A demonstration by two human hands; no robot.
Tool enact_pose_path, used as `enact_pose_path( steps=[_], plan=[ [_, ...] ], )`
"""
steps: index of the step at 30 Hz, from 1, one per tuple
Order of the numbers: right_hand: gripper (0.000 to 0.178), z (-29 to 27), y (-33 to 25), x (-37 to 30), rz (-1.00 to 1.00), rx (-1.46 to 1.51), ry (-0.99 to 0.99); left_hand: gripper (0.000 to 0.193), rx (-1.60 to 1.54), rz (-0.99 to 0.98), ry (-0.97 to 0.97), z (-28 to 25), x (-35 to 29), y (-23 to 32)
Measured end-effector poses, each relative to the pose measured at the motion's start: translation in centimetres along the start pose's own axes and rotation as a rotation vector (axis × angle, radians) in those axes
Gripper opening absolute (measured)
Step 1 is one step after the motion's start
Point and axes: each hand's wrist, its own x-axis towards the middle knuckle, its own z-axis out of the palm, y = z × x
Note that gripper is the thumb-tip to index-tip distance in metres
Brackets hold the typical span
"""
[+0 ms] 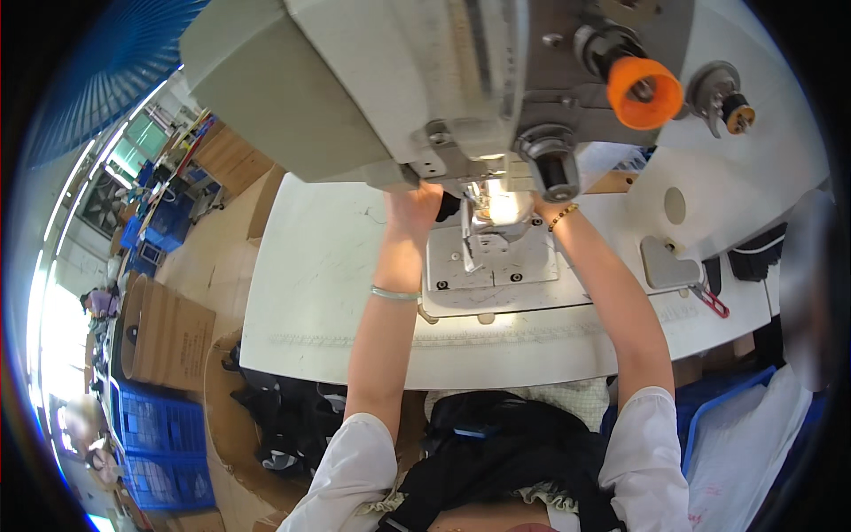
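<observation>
Both my arms reach forward under the head of a sewing machine [461,97]. My left hand [413,211] is left of the lit needle area, its fingers hidden by the machine head. Beside it shows a small bit of black material [448,207], probably fabric; whether the hand grips it I cannot tell. My right hand [542,207] is on the other side of the needle area, mostly covered by the machine, so its fingers do not show. Between the hands are the presser foot area [483,230] and the metal needle plate [492,270].
The white sewing table [310,266] has a printed ruler along its near edge. Red-handled snips [709,301] lie at right. An orange thread-guide cone [644,92] juts from the machine. Below left stands a carton [222,408] of black fabric; blue crates [164,443] stand farther left.
</observation>
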Motion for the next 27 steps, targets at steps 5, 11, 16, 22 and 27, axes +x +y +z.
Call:
enact_pose_path(
  steps=[5, 11, 16, 22, 27],
  plan=[
    [0.046, 0.6, -0.4, 1.9, 0.116, 0.055, -0.040, 0.036, -0.142, 0.063, 0.056, -0.6, -2.5, 0.8],
    [0.041, -0.2, 0.7, 1.5, 0.283, 0.082, -0.129, 0.035, 0.259, 0.093, -0.062, 1.0, -4.8, -0.5],
    [0.037, -0.2, 0.3, 0.7, 0.446, 0.068, -0.218, 0.018, 0.483, 0.057, 0.316, 2.9, -3.7, 0.1],
    [0.034, -0.9, 1.4, -1.5, 0.626, 0.056, -0.323, 0.022, 0.458, 0.089, 0.248, 3.3, -4.2, 1.2],
    [0.034, -2.0, 3.0, -3.8, 0.767, 0.020, -0.403, 0.022, 0.467, 0.090, 0.235, 2.7, -4.4, 0.2]
  ],
)
